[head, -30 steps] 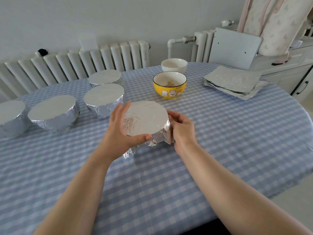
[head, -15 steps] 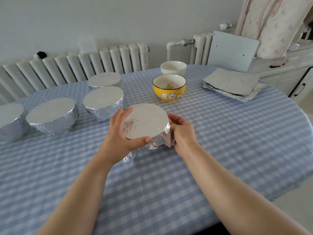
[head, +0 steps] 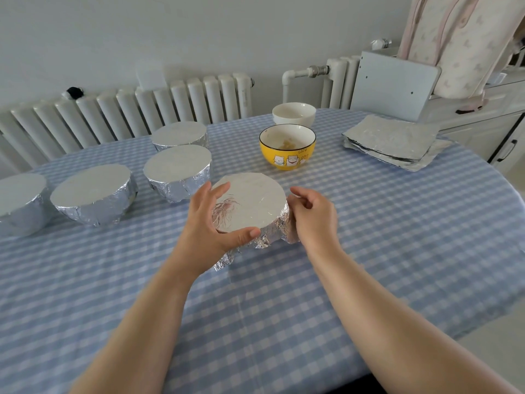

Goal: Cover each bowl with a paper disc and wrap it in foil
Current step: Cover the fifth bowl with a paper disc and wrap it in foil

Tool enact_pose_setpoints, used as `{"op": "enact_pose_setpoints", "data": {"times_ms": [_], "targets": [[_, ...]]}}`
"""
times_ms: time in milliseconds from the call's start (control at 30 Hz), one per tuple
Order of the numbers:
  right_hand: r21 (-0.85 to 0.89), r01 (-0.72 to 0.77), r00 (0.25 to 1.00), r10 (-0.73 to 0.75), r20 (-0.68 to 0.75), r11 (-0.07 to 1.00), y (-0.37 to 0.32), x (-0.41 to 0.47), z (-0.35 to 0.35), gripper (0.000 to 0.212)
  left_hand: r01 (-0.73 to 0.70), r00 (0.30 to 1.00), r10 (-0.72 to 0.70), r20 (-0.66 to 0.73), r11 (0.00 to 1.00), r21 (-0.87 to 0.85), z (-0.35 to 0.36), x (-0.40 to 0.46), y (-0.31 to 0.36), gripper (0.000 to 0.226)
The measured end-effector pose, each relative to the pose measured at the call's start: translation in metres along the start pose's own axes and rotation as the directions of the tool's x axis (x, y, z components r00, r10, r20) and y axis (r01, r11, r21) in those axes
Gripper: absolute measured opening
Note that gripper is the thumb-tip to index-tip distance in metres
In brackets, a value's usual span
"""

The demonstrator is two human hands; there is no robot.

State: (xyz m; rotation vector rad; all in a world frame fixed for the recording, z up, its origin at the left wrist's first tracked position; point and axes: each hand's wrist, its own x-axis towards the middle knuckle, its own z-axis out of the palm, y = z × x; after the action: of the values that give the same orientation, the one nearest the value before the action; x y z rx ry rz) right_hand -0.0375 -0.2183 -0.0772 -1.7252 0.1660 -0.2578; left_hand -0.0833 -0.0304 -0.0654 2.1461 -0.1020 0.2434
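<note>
I see a table [head: 397, 251] draped in a blue and white checked cloth. Behind it a white ribbed radiator [head: 142, 109] runs along a pale grey wall [head: 199, 32], with a small black object [head: 74, 92] resting on its left end. To the right, a white pipe with a metal valve [head: 309, 71] joins a second radiator. A grey panel [head: 393, 89] leans beside a white cabinet [head: 483, 120], and pale patterned fabric [head: 454, 38] hangs above it
</note>
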Motion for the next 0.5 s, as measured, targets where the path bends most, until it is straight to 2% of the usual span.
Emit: {"op": "enact_pose_setpoints", "data": {"times_ms": [67, 133, 233, 500], "targets": [[-0.014, 0.027, 0.999, -0.027, -0.019, 1.0, 0.0, -0.001, -0.002, 0.022, 0.014, 1.0, -0.014, -0.021, 1.0, 0.004, 0.003, -0.001, 0.001, 0.103], [0.087, -0.043, 0.999, 0.043, 0.0, 0.995, -0.002, -0.003, -0.003, 0.019, 0.041, 0.998, -0.041, -0.051, 0.999, 0.007, 0.006, -0.001, 0.002, 0.103], [0.177, -0.148, 0.987, 0.133, 0.091, 0.973, -0.002, -0.007, -0.001, 0.033, 0.061, 0.992, -0.06, -0.112, 0.998, 0.011, 0.012, -0.003, 0.003, 0.105], [0.18, -0.109, 0.992, 0.095, 0.084, 0.978, 0.001, -0.003, 0.005, 0.031, 0.072, 0.983, -0.065, -0.171, 0.997, 0.035, 0.021, -0.003, 0.009, 0.119]]}}
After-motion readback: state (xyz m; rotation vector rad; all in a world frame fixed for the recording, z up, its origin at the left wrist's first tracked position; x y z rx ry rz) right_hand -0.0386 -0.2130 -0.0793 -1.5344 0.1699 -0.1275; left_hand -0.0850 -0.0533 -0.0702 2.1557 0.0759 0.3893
